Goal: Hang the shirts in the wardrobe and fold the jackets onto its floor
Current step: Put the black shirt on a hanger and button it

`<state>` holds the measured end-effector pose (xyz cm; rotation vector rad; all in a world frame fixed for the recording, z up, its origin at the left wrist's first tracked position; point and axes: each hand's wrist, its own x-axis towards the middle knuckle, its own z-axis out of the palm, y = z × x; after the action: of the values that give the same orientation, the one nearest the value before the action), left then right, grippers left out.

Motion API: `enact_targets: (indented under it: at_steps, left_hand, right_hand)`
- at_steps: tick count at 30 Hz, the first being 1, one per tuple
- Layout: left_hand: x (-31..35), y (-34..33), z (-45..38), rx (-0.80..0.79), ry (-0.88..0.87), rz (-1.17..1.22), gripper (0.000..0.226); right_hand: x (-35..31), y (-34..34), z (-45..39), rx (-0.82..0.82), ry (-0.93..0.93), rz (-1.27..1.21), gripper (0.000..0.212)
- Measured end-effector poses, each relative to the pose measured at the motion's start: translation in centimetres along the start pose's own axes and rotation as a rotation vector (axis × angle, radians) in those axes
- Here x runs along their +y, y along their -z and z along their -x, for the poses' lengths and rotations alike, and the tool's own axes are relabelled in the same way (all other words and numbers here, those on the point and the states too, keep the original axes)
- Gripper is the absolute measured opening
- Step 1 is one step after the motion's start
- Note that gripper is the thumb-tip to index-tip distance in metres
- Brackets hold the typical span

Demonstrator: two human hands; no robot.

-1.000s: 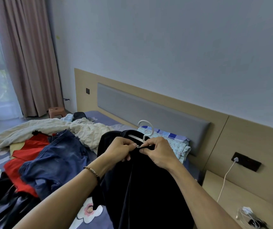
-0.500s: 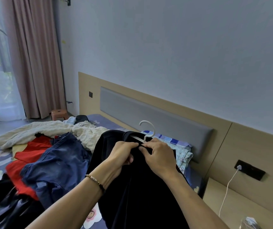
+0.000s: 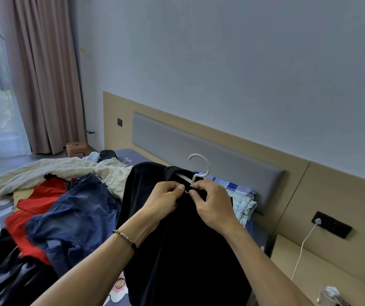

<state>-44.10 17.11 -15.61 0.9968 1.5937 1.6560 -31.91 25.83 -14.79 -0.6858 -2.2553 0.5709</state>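
Hands: two, left hand (image 3: 162,200) and right hand (image 3: 213,205).
White hanger (image 3: 199,167): one.
Black garment (image 3: 183,250) on hanger: one.
Denim piece (image 3: 75,219): one.
Red garment (image 3: 38,202): one.
Cream cloth (image 3: 51,171): one.
Beaded bracelet (image 3: 125,237): one.
Curtain (image 3: 42,74): one.
Small stool (image 3: 76,149): one.
White cable (image 3: 301,252), plugged in: one.

I have one view, worn on the head, looking forward and slightly down across the bed (image 3: 133,154) toward the far headboard (image 3: 199,140), hands close in near centre.
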Motion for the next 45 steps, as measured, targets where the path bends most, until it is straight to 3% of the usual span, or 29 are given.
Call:
enact_targets:
  at_steps: [12,16,20,24,28,29,31,33,38,41,45]
  left_hand:
    - [1.2,2.6,-0.3,-0.25,-0.185,-0.228,0.027]
    - [1.8,3.4,-0.2,-0.191,-0.257,-0.382,0.025]
    - [1.1,3.8,-0.1,-0.061,-0.215,-0.326,0.025]
    - [0.8,4.2,0.5,-0.078,-0.17,-0.433,0.028]
    - [0.5,5.3,-0.6,0.222,-0.334,-0.443,0.014]
    - [0.5,5.7,-0.9,0.185,-0.369,-0.556,0.025]
    - [0.4,5.4,-1.1,-0.043,-0.38,-0.784,0.045]
    - [0.4,4.4,-0.8,-0.177,-0.333,-0.863,0.042]
    - [-0.2,2.5,1.8,-0.113,-0.339,-0.851,0.016]
    - [0.5,0.2,4.7,-0.073,-0.274,-0.804,0.02]
    - [1.7,-3.4,8.6,-0.011,-0.151,-0.764,0.021]
  right_hand:
    - [-1.0,0.3,-0.7,-0.123,-0.337,-0.581,0.009]
    - [-1.6,0.8,-1.4,-0.209,-0.478,-0.728,0.005]
    - [-1.6,1.1,-1.7,-0.316,-0.46,-0.622,0.005]
    - [-0.6,0.6,-1.3,-0.328,-0.278,-0.317,0.02]
    - [-0.2,1.8,-1.2,-0.376,-0.153,-0.153,0.024]
    - [-0.1,2.3,-1.1,-0.403,-0.124,-0.106,0.028]
    - [0.0,3.3,-1.0,-0.438,-0.042,-0.011,0.035]
    - [0.3,4.3,-0.7,-0.442,0.03,0.002,0.034]
    - [3.3,8.1,1.4,-0.306,0.032,-0.02,0.028]
    - [4.9,10.0,3.5,-0.237,-0.033,-0.058,0.027]
    - [6.0,12.3,5.7,-0.349,-0.152,0.026,0.035]
